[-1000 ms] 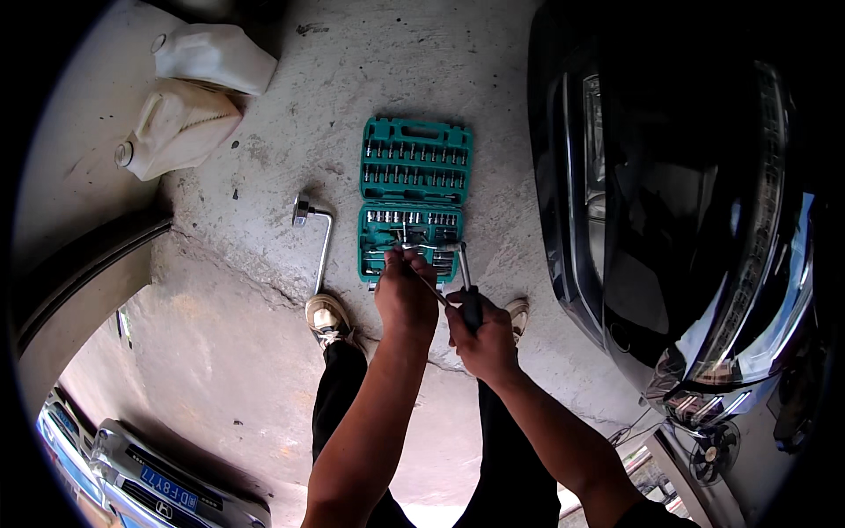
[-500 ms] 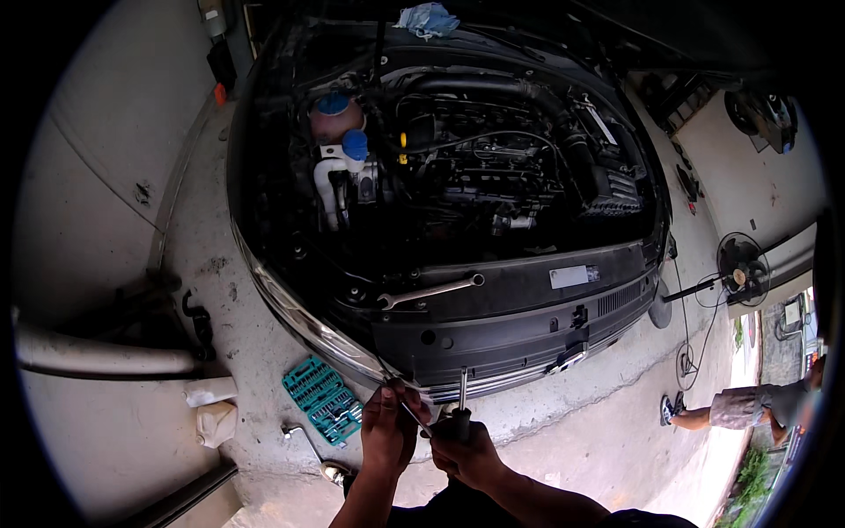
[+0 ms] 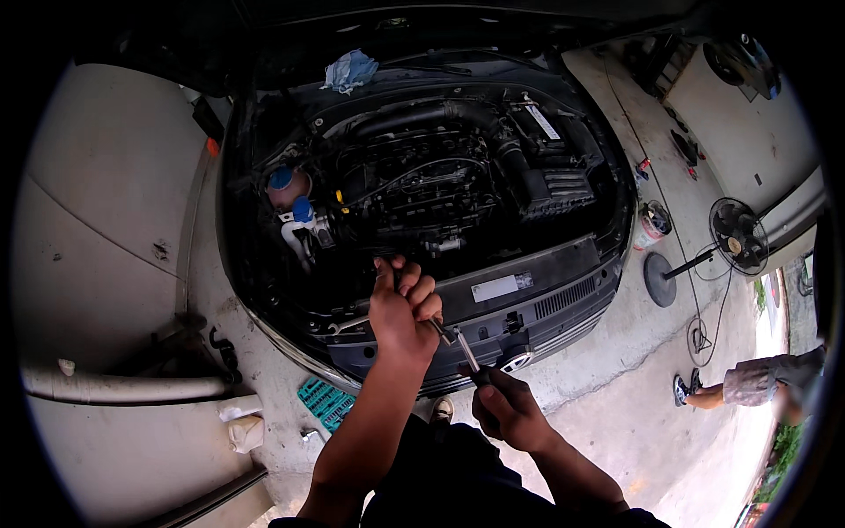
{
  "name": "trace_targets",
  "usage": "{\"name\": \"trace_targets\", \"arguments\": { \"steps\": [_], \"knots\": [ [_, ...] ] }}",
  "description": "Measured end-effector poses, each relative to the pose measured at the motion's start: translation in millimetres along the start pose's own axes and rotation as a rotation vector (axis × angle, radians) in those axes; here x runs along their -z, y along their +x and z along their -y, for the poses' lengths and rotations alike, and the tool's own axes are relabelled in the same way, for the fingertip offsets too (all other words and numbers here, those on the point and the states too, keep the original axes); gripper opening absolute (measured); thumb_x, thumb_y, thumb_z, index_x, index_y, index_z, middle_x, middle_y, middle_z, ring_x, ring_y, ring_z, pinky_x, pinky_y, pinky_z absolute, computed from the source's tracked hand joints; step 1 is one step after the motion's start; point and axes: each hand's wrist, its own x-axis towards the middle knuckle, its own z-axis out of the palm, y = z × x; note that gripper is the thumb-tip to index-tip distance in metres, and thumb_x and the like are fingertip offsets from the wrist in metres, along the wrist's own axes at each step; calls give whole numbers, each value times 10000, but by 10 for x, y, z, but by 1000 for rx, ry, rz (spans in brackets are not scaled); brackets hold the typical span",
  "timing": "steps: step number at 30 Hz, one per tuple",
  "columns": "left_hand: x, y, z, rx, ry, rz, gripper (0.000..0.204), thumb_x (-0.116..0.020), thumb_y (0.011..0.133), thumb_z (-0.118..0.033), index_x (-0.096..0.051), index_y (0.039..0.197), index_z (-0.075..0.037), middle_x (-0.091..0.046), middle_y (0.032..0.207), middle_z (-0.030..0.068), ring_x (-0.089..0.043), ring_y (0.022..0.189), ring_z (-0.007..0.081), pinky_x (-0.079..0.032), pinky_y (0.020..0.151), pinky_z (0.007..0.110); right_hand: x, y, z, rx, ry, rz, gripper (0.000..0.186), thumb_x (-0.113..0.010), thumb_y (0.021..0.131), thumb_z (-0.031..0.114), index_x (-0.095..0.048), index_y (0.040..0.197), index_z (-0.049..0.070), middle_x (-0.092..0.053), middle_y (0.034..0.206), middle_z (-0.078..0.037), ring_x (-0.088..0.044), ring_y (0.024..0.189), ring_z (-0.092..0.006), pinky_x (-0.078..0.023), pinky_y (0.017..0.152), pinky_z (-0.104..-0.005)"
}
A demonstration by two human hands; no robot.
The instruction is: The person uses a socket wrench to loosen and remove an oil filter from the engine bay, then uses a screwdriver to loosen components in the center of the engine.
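Observation:
My left hand (image 3: 403, 308) is over the front edge of the car's engine bay, its fingers curled. A slim metal rod (image 3: 442, 332) sticks out of its lower side; the rest is hidden in the grip. My right hand (image 3: 512, 410), lower and to the right, is closed round the dark handle of a driver (image 3: 468, 350) with a bright metal shaft. The shaft points up and left, its tip close to the rod. Just left of my left wrist, a combination wrench (image 3: 349, 326) lies on the front panel, partly covered by my hand.
The engine (image 3: 422, 176) lies open beyond my hands. A blue cloth (image 3: 350, 70) rests at the windscreen base. On the floor are a teal socket set (image 3: 326, 402), a pedestal fan (image 3: 738, 233) and a bucket (image 3: 651, 224). Another person (image 3: 753, 383) is at right.
My left hand has moved up and forward over the engine bay's edge. My right hand has moved up and right with the driver, now tilted left. The view has shifted.

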Motion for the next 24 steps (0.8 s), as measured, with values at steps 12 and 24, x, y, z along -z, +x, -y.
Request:
{"name": "trace_targets", "arguments": {
  "steps": [12,24],
  "knots": [
    [109,775,-457,154,-21,210,302,-399,1034,-372,-501,901,-120,-294,632,-52,-205,472,44,-160,372,197,-49,722,106,-254,302,150,479,-437,1019,350,-444,1351,6,-395,589,38,-322,457,-50,-243,439,-202],
    [1035,1947,-576,114,489,-265,354,-382,1021,-460,-434,828,-169,-285,588,-68,-183,468,58,-145,417,239,-263,1946,-442,-440,365,-354,325,-505,998,282,-584,1113,-12,-481,600,17,-442,526,-58,-348,482,-234]
  ]
}}
